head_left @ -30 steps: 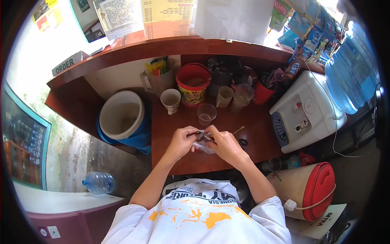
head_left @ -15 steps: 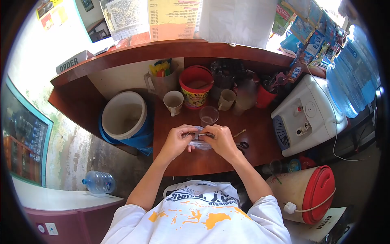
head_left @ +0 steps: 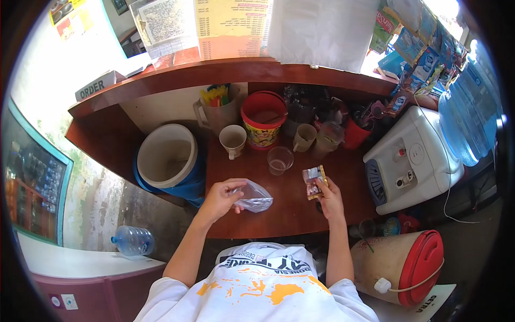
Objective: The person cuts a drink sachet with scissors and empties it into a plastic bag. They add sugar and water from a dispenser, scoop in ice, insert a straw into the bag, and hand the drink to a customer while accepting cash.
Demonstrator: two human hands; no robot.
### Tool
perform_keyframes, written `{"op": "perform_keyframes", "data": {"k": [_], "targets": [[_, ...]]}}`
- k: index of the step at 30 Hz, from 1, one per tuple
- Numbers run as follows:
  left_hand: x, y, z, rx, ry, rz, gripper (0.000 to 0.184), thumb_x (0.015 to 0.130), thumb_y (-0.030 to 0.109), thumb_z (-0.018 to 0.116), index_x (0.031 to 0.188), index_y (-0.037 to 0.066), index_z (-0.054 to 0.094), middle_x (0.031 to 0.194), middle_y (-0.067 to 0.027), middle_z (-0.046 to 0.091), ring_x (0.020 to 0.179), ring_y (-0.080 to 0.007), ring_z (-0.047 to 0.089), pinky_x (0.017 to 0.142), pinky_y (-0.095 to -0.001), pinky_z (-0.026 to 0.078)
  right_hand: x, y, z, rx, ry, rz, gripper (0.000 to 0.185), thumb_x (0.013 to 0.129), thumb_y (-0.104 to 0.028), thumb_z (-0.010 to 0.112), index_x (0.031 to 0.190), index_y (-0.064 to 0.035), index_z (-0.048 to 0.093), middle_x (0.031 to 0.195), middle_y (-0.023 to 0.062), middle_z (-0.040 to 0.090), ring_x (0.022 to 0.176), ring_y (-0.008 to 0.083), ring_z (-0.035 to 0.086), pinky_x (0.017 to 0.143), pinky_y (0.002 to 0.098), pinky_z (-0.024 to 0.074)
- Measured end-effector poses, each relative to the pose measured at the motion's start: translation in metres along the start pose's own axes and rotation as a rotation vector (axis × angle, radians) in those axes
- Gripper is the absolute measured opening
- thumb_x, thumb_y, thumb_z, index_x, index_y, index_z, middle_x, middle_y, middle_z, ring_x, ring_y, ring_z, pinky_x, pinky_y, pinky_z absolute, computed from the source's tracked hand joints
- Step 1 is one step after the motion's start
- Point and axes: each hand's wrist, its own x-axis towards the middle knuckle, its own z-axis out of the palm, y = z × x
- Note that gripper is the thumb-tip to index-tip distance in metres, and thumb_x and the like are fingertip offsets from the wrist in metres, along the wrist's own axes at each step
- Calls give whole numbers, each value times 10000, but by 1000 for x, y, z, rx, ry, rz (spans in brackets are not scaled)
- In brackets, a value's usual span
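My left hand (head_left: 219, 199) pinches the edge of a clear plastic bag (head_left: 256, 198), whose mouth gapes a little above the brown tabletop (head_left: 257, 225). Farther right, my right hand (head_left: 331, 201) grips a small printed sachet (head_left: 311, 180) between thumb and fingers. A dark thing, partly covered by that hand, lies beneath it. Just beyond both hands stands a clear plastic cup (head_left: 279, 165). Behind it are a pale mug (head_left: 233, 144) on the left and another pale mug (head_left: 304, 138) on the right.
A red patterned bucket (head_left: 263, 131) and a pitcher with colourful items (head_left: 219, 115) line the back. White-and-blue buckets (head_left: 166, 153) stand at left, a water dispenser (head_left: 410, 161) at right. Lower right sits a red-lidded cooler (head_left: 394, 265). A raised wooden counter edge (head_left: 236, 70) runs behind.
My hands have moved apart from over the bag. The left has shifted left and lower with the bag; the right has moved right, now showing the sachet.
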Motion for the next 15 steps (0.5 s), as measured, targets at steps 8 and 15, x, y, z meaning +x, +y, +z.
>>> {"op": "perform_keyframes", "data": {"k": [8, 15], "targets": [[6, 19, -19, 24, 20, 32, 345, 860, -9, 560, 1198, -75, 551, 1293, -120, 519, 664, -155, 636, 532, -220, 505, 43, 55, -79, -1313, 357, -647, 376, 841, -92, 651, 1186, -20, 522, 1032, 127, 587, 873, 209, 630, 754, 333, 508], [45, 25, -26, 20, 16, 41, 381, 853, -21, 554, 1229, -72, 527, 1291, -136, 515, 644, -150, 630, 527, -221, 499, 57, 37, 53, -1135, -22, -591, 439, 721, -98, 751, 1125, -81, 581, 1168, 203, 517, 1090, 349, 516, 908, 428, 437]]}}
